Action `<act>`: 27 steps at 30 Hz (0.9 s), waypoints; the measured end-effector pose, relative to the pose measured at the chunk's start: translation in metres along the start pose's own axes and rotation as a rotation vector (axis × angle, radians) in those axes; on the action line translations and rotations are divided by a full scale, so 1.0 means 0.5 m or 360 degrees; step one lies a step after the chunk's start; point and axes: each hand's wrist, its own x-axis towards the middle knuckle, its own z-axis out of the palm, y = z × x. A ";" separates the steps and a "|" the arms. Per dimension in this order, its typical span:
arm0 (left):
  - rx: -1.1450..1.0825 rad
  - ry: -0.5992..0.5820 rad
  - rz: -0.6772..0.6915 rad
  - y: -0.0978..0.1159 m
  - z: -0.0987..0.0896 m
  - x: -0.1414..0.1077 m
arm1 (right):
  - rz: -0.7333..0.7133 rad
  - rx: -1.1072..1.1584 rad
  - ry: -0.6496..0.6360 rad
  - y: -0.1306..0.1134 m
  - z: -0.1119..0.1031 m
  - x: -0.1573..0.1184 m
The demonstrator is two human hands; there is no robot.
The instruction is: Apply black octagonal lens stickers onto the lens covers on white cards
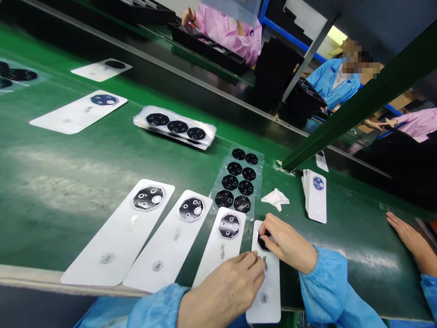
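Panel [270, 284] beside sheet [258, 179] of black octagons [246, 187]

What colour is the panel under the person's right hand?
The panel is white with dark markings, best seen in the head view.

The head camera is sitting aslant, facing forward and down. It is overlooking the green workbench [85, 168] from close above.
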 end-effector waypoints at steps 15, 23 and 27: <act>0.0019 0.0090 -0.0011 0.004 0.010 -0.001 | -0.0012 -0.0259 0.0235 -0.003 0.034 -0.028; -0.0008 0.0117 -0.0029 0.005 0.017 -0.004 | -0.0124 -0.0563 0.0433 -0.013 0.067 -0.058; -0.0004 0.0112 -0.0037 0.005 0.012 -0.003 | -0.0217 -0.0610 0.0516 -0.017 0.073 -0.075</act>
